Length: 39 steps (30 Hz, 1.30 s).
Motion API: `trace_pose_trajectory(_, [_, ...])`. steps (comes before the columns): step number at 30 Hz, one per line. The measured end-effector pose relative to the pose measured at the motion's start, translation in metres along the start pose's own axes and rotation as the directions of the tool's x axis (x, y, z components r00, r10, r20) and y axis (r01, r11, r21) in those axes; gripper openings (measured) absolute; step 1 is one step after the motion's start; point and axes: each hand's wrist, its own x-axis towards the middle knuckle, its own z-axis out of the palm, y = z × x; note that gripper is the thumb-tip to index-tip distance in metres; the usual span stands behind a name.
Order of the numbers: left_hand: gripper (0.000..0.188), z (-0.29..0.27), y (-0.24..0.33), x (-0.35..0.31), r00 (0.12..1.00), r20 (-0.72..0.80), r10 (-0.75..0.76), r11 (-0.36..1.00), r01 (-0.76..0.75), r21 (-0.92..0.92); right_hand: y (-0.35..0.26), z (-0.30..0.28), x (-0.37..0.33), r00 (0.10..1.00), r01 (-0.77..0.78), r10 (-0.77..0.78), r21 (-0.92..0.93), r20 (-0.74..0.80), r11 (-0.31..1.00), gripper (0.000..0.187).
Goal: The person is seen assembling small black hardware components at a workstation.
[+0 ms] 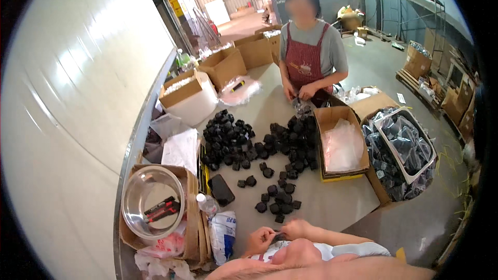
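Close to my body at the near table edge, my left hand [261, 239] is closed with its fingers pinched on a small black plastic part [279, 237]. My right hand [295, 229] comes in from the other side, its fingers closed at the same part and somewhat blurred. The exact kind of part is too small to make out. Just beyond my hands lies a loose group of similar small black parts [280, 198]. Farther off are two larger heaps, a left pile [227, 140] and a right pile [295, 142].
A co-worker [311, 52] across the table handles a clear bag. An open carton with clear bags [342, 145] stands right; beyond it, a box of bagged black parts [399, 150]. At left are a metal bowl [136, 197], phone [221, 190], bottle [207, 205] and several cartons [223, 67].
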Motion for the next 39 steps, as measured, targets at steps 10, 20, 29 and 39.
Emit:
trace_pose_trajectory(10, [0.013,-0.013,-0.023,-0.024,0.922,-0.205,-0.330,0.943,0.312,-0.117,0.026,-0.011,-0.019,0.962,-0.129,0.246,0.589,-0.122,0.798,0.014])
trace_pose_trajectory(20, [0.016,-0.011,-0.015,-0.022,0.955,-0.127,-0.267,0.963,0.261,-0.066,0.123,-0.170,-0.175,-0.111,-0.159,0.306,0.321,-0.945,0.934,0.005])
trace_pose_trajectory(29, [0.018,0.006,-0.021,-0.013,0.969,0.005,-0.246,0.969,0.246,0.006,0.221,-0.110,-0.285,-0.195,-0.860,0.567,0.418,-0.800,0.293,0.030])
trace_pose_trajectory(39, [0.030,0.003,-0.053,-0.020,0.924,0.093,-0.370,0.929,0.368,0.037,0.165,-0.094,-0.198,-0.138,-0.843,0.018,0.127,-0.990,0.523,0.023])
